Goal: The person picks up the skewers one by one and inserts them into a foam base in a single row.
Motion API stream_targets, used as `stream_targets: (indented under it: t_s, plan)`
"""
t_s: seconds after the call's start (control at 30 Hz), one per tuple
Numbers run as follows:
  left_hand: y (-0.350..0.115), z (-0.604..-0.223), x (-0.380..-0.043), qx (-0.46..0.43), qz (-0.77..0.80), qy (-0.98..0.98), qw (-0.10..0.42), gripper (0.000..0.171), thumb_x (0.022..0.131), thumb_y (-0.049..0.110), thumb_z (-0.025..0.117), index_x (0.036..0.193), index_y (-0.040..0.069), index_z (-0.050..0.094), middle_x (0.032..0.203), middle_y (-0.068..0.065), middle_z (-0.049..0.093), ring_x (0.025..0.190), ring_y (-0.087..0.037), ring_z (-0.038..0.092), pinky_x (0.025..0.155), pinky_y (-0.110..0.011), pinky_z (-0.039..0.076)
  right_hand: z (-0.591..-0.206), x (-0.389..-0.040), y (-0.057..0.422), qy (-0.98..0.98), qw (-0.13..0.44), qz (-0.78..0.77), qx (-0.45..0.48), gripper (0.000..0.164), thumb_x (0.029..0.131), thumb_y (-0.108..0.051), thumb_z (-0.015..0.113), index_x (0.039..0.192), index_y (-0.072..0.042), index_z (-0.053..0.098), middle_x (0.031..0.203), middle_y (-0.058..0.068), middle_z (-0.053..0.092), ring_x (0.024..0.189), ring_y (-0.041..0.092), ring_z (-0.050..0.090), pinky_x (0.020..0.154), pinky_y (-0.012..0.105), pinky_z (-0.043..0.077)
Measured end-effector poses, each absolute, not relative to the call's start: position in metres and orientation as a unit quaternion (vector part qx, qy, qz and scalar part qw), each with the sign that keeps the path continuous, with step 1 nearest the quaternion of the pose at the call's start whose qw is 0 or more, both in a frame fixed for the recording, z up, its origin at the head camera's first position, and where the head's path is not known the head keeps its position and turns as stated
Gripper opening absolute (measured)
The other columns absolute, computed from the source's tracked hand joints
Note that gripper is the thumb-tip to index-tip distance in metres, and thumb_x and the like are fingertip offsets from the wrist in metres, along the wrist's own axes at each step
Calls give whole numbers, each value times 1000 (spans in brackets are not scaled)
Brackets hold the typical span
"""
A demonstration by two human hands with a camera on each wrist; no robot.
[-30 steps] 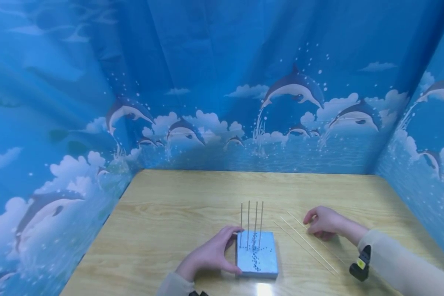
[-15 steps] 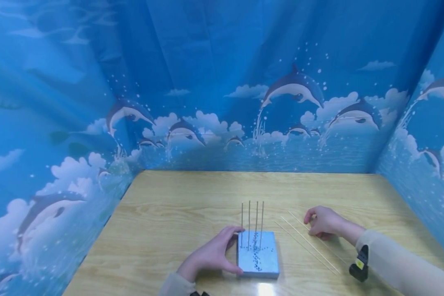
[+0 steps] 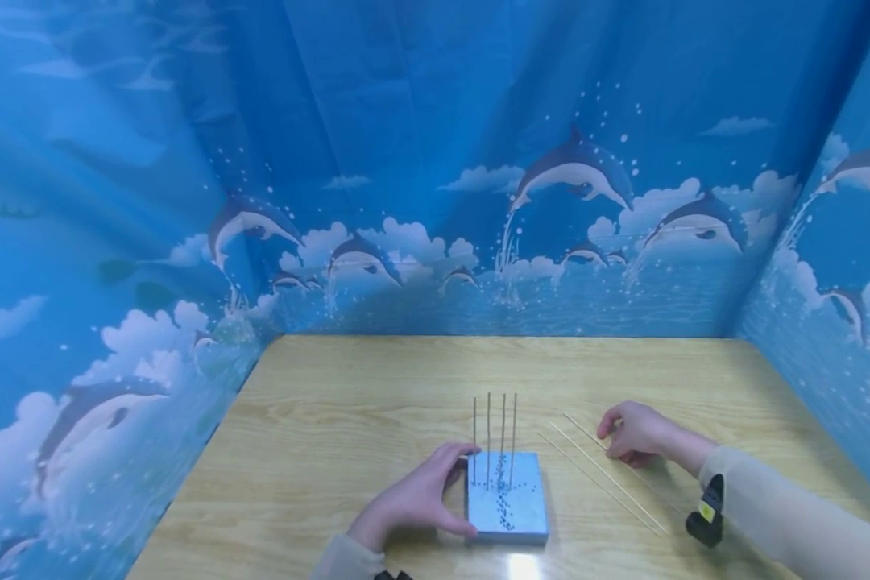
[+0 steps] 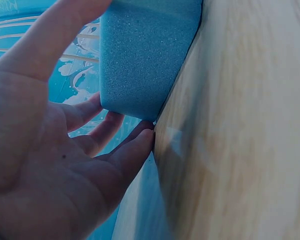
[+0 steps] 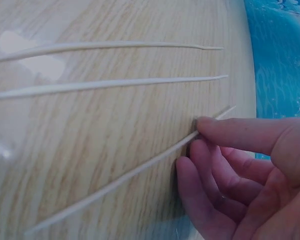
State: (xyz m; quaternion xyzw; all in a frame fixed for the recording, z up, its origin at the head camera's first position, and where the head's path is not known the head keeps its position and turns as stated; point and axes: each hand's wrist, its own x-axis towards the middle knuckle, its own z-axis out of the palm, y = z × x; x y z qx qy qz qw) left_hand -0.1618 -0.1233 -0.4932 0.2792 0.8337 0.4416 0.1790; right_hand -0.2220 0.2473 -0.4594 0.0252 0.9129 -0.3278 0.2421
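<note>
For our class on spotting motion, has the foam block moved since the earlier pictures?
No: in the head view, the foam block shows no clear shift either way against the table.

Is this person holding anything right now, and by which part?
The left hand holds the blue foam block at its two left corners; the right hand pinches a thin stick near its far end.

I see a light-blue square foam block (image 3: 525, 509), dark-dotted on top, lying flat, its left side gripped by the left hand (image 3: 416, 498) | four thin brown sticks (image 3: 489, 435) stand near upright in it | two slender pale wooden sticks (image 5: 115, 82) lie to its right | a third pale stick (image 5: 135, 172), pinched by the right hand (image 3: 640, 433).
</note>
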Motion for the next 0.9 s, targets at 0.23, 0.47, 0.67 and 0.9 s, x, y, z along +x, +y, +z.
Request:
stream_targets:
  t_s: [0.23,0.47,0.67,0.9]
  plan:
    - [-122,-493,-162,270,448,831,189,107,61,34,92,149,16,34,151,-3,38,140,-23,42,120,-30,35,-458,-225,256,901,256,-350,18,27,74,-2,76,98,-3,65,69,5,60,60,15,57,53,25,56]
    - [-123,-493,-162,262,450,832,193,107,61,33,92,149,17,34,152,-2,38,141,-22,41,120,-29,34,-450,-228,260,878,268,-395,30,34,75,0,75,107,-2,65,68,3,57,55,13,55,51,25,57]
    - [-123,-494,-162,261,450,832,193,109,60,34,92,150,16,33,153,-3,37,142,-23,40,120,-29,34,-435,-230,262,860,277,-429,-9,39,80,1,69,117,5,59,71,3,55,58,11,51,53,24,56]
    - [-123,-494,-162,269,448,832,187,109,61,35,92,150,15,33,152,-5,37,141,-25,41,120,-30,35,-412,-226,260,841,260,-472,-38,43,84,1,66,123,10,53,86,7,63,76,19,63,67,35,64]
